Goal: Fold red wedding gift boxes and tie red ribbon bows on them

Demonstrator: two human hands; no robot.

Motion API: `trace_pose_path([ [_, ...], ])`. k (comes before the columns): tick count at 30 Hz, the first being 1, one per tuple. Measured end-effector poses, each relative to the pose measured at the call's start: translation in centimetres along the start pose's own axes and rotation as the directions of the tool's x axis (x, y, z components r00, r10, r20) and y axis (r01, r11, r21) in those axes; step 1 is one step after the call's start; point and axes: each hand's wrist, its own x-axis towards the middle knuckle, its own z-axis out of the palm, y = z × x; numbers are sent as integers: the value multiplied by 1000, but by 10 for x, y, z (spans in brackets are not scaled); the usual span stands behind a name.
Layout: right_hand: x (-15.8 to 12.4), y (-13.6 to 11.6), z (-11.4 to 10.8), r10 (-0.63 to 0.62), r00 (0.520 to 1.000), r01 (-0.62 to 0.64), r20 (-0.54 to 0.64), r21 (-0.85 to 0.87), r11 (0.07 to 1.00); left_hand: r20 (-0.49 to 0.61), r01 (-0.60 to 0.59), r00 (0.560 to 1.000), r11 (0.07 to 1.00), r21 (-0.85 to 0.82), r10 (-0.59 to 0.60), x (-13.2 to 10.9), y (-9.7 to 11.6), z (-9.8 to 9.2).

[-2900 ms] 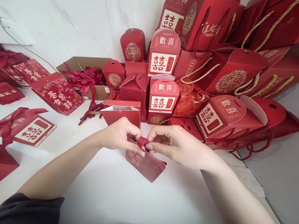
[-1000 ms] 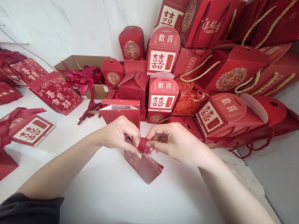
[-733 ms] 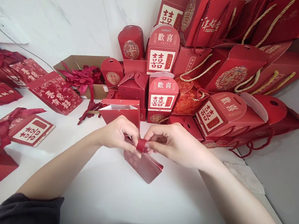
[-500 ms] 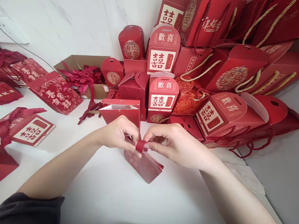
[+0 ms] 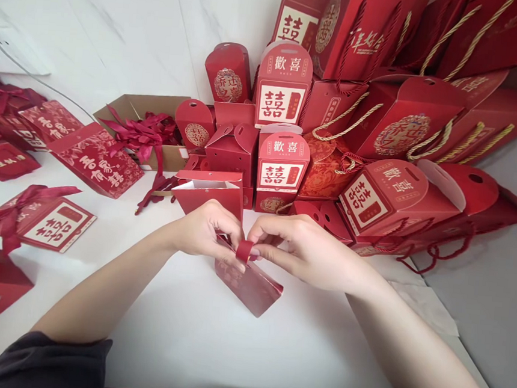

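A short loop of dark red ribbon (image 5: 244,251) is pinched between my two hands, over the top of a small dark red gift box (image 5: 250,287) that stands tilted on the white table. My left hand (image 5: 212,232) has its thumb and fingers closed at the ribbon's left side. From the other side my right hand (image 5: 288,245) grips the ribbon between thumb and fingertips. Part of the box's top is hidden behind my fingers. Just behind my left hand stands an open-topped red gift bag (image 5: 208,198) with a white inside.
A cardboard box (image 5: 133,103) of red ribbons stands at the back left. Red gift boxes (image 5: 283,163) and rope-handled bags are stacked at the back and right. To the left lie a patterned red box (image 5: 98,162) and a ribbon-tied box (image 5: 56,224).
The ribbon loop between my fingertips has turned slightly and shifted a little to the right. Both hands and the box stay almost where they were.
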Motion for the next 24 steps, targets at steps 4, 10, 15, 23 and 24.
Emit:
trace_pose_path([
  [4, 1, 3, 2, -24, 1000, 25, -13, 31, 999, -1, 4, 1000, 1000, 14, -4, -1, -1, 0],
  [10, 0, 4, 0, -80, 997, 80, -4, 9, 997, -12, -23, 1000, 1000, 3, 23, -1, -2, 1],
  [15, 1, 5, -2, -77, 997, 78, 30, -21, 997, -14, -24, 1000, 1000, 4, 24, 0, -1, 1],
  [23, 0, 9, 0, -6, 999, 5, 44, 17, 1000, -10, -22, 1000, 1000, 4, 22, 1, 2, 0],
  [24, 0, 9, 0, -3, 999, 3, 36, 14, 1000, -12, -24, 1000, 1000, 8, 24, 1, 2, 0],
])
